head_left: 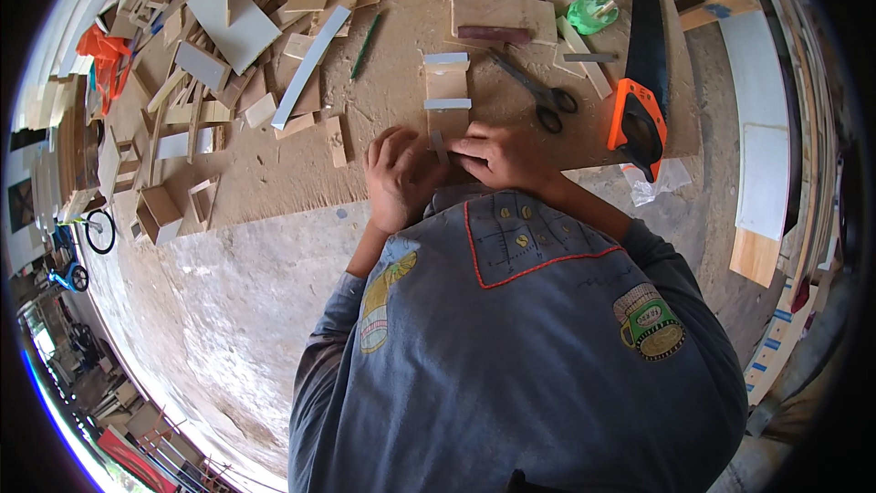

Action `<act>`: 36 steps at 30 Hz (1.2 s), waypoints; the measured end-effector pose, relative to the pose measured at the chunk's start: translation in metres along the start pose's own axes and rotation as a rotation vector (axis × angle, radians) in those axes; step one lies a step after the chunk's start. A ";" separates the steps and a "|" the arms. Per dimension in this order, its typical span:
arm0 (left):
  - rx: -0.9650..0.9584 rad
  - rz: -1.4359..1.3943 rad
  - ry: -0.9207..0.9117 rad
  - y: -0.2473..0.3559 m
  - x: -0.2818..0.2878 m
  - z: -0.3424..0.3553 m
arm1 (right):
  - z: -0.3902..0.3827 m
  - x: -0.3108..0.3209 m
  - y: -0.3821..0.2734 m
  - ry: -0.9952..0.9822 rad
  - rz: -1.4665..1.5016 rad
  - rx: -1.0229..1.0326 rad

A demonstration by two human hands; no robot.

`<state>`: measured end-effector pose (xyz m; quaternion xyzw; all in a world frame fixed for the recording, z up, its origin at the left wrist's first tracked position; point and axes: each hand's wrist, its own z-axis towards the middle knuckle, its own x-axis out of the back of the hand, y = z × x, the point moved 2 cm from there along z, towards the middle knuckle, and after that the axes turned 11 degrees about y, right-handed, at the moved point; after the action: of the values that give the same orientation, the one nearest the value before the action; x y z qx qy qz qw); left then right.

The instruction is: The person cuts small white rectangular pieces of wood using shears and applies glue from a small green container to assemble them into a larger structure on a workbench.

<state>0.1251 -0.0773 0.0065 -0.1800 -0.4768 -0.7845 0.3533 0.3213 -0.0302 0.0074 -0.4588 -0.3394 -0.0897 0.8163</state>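
Note:
My left hand (397,178) is at the table's near edge, fingers curled; whatever they hold is hidden. My right hand (493,157) is beside it, fingers bent together at a small grey strip (437,145); its grip is unclear. The strip lies over the near end of an upright-pointing row of light wood (447,82), which has white strips (447,104) across it. Scissors (538,100) lie to the right, a green pencil (365,46) and a long white strip (306,73) to the left.
An orange-handled saw (637,123) lies at the worktable's (265,196) right end, near a green plastic container (591,11). Many wood offcuts (205,64) cover the left and back. A plastic bag (657,181) is by the near right edge; bicycles (91,233) stand far left.

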 end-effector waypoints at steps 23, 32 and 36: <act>-0.105 0.066 -0.040 -0.010 -0.004 0.009 | 0.006 -0.011 0.002 -0.031 -0.097 -0.072; -0.102 0.061 -0.024 -0.010 -0.004 0.009 | 0.006 -0.017 0.004 -0.009 -0.113 -0.044; -0.080 0.058 -0.021 -0.008 -0.003 0.011 | 0.007 -0.019 0.004 -0.026 -0.130 -0.061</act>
<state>0.1205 -0.0643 0.0050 -0.2158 -0.4434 -0.7904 0.3635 0.3059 -0.0258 -0.0049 -0.4615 -0.3763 -0.1467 0.7899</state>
